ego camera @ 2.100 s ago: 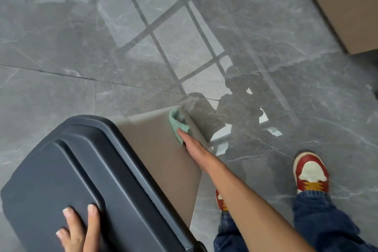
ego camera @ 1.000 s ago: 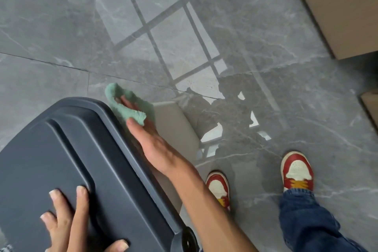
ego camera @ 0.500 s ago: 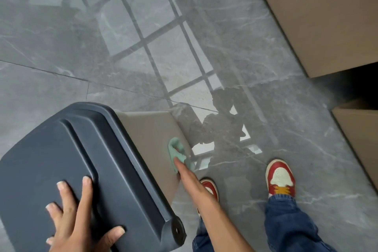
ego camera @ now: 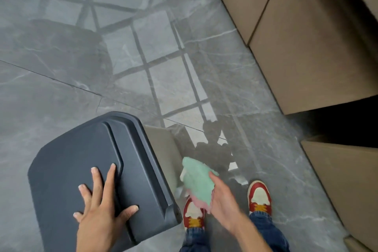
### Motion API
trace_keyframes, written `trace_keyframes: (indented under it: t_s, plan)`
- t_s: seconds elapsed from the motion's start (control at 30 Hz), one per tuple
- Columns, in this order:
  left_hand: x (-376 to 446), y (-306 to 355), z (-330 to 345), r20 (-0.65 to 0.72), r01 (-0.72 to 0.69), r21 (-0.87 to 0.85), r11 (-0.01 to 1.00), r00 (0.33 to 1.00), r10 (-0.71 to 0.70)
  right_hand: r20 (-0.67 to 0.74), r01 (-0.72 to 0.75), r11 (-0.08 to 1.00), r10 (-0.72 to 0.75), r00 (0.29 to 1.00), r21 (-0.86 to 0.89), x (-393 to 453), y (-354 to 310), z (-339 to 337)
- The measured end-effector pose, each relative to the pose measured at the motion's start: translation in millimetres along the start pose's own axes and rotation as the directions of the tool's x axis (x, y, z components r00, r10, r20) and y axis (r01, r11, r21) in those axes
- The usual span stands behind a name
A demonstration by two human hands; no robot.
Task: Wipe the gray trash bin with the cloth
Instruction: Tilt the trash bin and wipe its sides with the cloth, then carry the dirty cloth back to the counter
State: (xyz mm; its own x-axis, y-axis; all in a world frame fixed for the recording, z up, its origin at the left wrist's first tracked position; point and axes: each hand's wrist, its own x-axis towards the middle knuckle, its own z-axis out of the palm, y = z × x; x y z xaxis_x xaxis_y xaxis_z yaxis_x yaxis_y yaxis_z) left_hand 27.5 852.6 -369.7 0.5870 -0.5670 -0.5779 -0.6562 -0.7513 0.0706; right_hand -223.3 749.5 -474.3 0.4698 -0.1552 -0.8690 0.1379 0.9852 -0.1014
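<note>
Fluffy green cloth [ego camera: 197, 181] now off smooth bin [ego camera: 86, 170]

Glossy gray marble floor [ego camera: 61, 80], cardboard boxes [ego camera: 311, 51]

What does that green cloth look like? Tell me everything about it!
The cloth is soft-looking and mint green, with a pink part showing at its lower edge. It is bunched and crumpled, not flat. The right hand holds it from below, beside the tan side of the gray trash bin. It is blurred, so whether it touches the bin cannot be told. It hangs above the floor, in front of a red and cream shoe.
</note>
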Motion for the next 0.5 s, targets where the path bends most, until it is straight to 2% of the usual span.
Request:
trace_keyframes:
  t_s: [0.13,0.23,0.3,0.33,0.4,0.43,0.5]
  plan:
    - [-7.3,14.5,-16.1,0.044,0.074,-0.087,0.993,0.997,-0.071,0.018,0.102,0.995,-0.102,0.995,0.013,-56.8,-40.7,1.3]
    - [-13.8,38.2,-33.7,-0.039,-0.058,-0.07,0.996,0.998,0.056,0.042,0.164,0.986,-0.163,0.986,-0.019,-99.0,-66.9,13.7]
    - [-21.3,61.1,-49.5,-0.082,-0.164,-0.19,0.968,0.985,0.151,0.098,0.196,0.98,-0.191,0.977,-0.044,-127.1,-80.1,25.4]
    - [-28.0,75.4,-60.4,-0.071,-0.181,-0.316,0.931,0.983,0.166,0.127,0.205,0.977,-0.197,0.972,-0.057,-140.8,-85.5,31.8]
    - [-45.8,106.0,-85.8,0.07,-0.1,-0.621,0.777,0.981,0.183,0.173,0.218,0.972,-0.2,0.964,-0.09,-167.9,-94.2,44.0]
    - [-56.4,120.0,-98.2,0.16,-0.036,-0.738,0.674,0.961,0.227,0.197,0.226,0.967,-0.2,0.96,-0.12,-182.4,-98.1,49.9]
    - [-77.1,141.2,-117.5,0.286,0.078,-0.859,0.507,0.893,0.348,0.238,0.245,0.952,-0.2,0.951,-0.182,-212.4,-104.4,61.5]
